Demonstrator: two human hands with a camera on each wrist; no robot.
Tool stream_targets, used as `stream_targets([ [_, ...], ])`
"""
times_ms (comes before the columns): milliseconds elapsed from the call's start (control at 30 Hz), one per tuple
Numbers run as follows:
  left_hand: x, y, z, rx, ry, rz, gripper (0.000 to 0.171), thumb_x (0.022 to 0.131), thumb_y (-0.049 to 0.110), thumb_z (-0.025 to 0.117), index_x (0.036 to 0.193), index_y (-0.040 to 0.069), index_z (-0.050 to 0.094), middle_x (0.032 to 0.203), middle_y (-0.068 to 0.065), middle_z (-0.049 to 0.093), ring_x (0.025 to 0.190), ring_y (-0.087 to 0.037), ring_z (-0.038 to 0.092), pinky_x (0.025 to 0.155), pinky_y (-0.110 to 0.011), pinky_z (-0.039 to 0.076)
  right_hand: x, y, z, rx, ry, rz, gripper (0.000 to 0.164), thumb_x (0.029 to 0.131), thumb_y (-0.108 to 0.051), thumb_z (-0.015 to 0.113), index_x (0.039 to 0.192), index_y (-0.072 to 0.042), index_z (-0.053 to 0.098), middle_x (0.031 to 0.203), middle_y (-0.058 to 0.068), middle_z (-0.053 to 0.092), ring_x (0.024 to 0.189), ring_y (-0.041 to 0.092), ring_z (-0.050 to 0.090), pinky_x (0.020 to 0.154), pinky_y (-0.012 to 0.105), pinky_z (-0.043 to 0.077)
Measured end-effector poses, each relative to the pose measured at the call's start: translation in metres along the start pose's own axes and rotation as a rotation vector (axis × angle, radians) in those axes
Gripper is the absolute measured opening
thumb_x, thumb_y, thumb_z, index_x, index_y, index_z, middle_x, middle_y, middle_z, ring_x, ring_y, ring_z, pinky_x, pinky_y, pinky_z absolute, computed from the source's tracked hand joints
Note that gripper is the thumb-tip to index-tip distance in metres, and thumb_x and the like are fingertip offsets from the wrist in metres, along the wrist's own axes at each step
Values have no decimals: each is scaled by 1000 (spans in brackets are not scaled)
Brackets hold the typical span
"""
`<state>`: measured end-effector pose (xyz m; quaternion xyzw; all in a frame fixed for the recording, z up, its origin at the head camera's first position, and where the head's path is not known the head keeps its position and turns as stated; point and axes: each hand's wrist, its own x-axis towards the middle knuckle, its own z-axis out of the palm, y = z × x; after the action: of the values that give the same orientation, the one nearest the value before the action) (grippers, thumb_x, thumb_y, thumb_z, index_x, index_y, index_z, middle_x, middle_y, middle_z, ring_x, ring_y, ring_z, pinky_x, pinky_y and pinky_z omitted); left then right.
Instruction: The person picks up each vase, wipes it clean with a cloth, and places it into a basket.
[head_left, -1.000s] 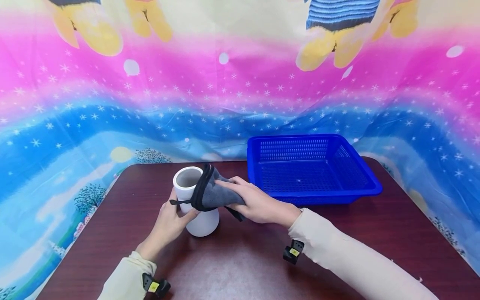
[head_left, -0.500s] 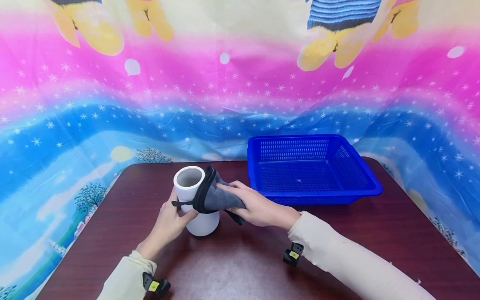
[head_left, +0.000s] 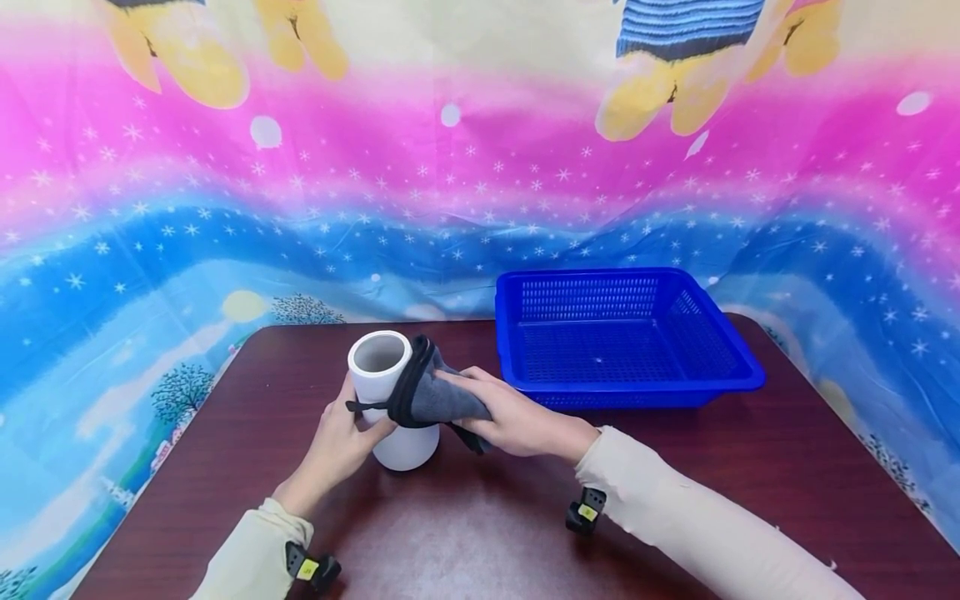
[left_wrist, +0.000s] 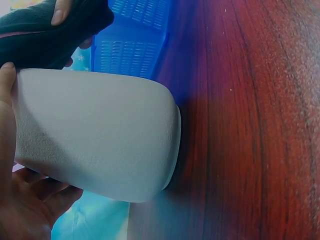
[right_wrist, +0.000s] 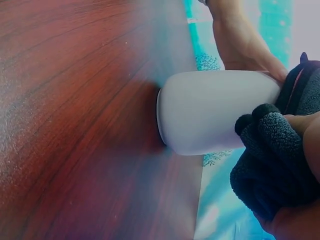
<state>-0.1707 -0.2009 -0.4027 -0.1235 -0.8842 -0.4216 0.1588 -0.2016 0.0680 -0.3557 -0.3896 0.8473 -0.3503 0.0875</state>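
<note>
Upright on the table [head_left: 465, 533], the white vase [left_wrist: 100, 132] looks rigid, breakable — best held round its neck, where the left hand [head_left: 337, 435] grips — while the right hand [head_left: 513, 412] clutches soft gray cloth [head_left: 446, 397] against it.

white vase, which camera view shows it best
The head view, since only there do the open top and base of the white vase both show, though the cloth and left hand cover part. Both wrist views show its lower body up close, sideways, without the top.
</note>
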Motion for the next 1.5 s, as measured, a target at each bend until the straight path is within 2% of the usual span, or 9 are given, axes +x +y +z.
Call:
stream_targets([
  [167, 0, -1, 0, 11, 11, 1, 81, 83, 25, 79, 150, 11, 35, 130, -18, 67, 113, -35, 69, 90, -54, 57, 0, 4, 3, 7, -1, -20, 62, 100, -16, 62, 157, -22, 38, 138, 7, 55, 127, 20, 55, 107, 44, 48],
  [367, 0, -2, 1, 1, 25, 7, 75, 79, 14, 79, 144, 10, 41, 116, -14, 72, 101, -28, 72, 84, -41, 60, -3, 10, 8, 11, -8, -29, 62, 99, -15, 63, 156, -19, 40, 135, 8, 57, 124, 19, 57, 107, 42, 48],
  [467, 0, -2, 1, -5, 26, 9, 75, 79, 12, 79, 144, 10, 41, 115, -14, 73, 100, -27, 73, 82, -39, 60, -3, 13, 10, 11, 3, -36, 62, 98, -14, 64, 156, -18, 40, 135, 8, 58, 124, 19, 57, 107, 42, 48],
  [1200, 0, -2, 1, -7, 28, -3, 79, 76, 11, 80, 145, 11, 41, 120, -16, 71, 102, -28, 72, 83, -41, 60, -6, 23, 19, 31, -10, -49, 62, 98, -12, 64, 155, -12, 41, 135, 9, 59, 126, 20, 56, 108, 39, 47],
  [1500, 0, -2, 1, -17, 7, -10, 80, 77, 11, 77, 146, 10, 38, 125, -20, 68, 111, -35, 69, 90, -54, 58, -9, 25, 22, 12, -17, -42, 61, 98, -13, 63, 155, -13, 41, 135, 9, 59, 126, 20, 56, 108, 40, 47],
])
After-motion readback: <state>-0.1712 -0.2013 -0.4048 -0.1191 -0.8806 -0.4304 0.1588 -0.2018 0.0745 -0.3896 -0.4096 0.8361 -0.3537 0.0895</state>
